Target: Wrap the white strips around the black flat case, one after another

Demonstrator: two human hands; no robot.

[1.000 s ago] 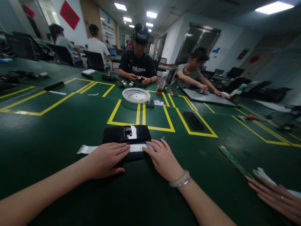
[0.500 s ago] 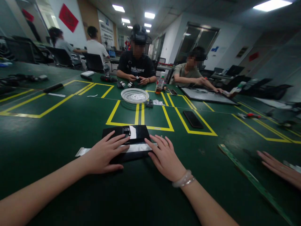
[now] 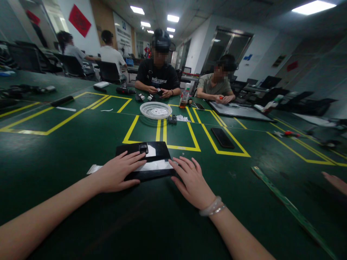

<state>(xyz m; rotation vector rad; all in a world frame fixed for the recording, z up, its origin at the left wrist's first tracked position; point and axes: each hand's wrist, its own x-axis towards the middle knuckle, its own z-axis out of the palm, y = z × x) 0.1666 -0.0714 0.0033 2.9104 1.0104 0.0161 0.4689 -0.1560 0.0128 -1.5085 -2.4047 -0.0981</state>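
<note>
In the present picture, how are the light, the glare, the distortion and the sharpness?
Head view: a ceiling light glares white above a dim green table; head view: the doorway leans, like wide-angle distortion; head view: another person's hand looks soft, while the left hand and right hand look fairly clear.

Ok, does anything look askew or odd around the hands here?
The white strip across the black panel looks slightly odd: its end sticks out past the left hand, beyond the panel's edge. I see no spill.
</note>
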